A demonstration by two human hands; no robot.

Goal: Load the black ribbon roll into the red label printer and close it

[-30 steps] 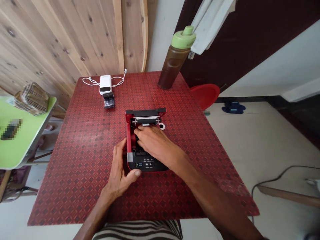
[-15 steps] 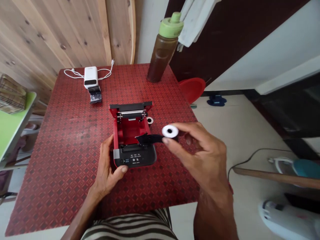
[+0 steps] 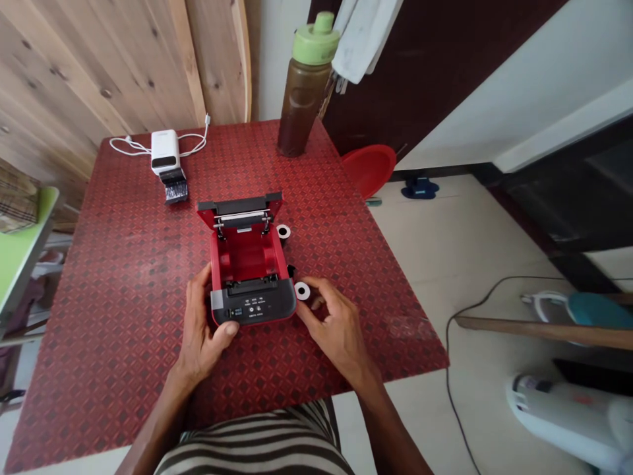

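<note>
Left hand (image 3: 198, 316) is gripping the open red thermal printer (image 3: 250, 254) on its left side, thumb at the front panel. Right hand (image 3: 333, 323) is curling around a white-cored black roll (image 3: 302, 291) just right of the printer, pinch unclear. A white ring (image 3: 283, 231) is lying beside the printer's right wall.

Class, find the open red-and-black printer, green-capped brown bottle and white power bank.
Open red-and-black printer (image 3: 262, 307): head view, front panel.
Green-capped brown bottle (image 3: 299, 109): head view, brown body.
White power bank (image 3: 165, 149): head view, top face.

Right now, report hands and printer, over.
Left hand gripping open red thermal printer at front corner. Right hand at white paper roll, grip unclear. White ring beside printer.
</note>
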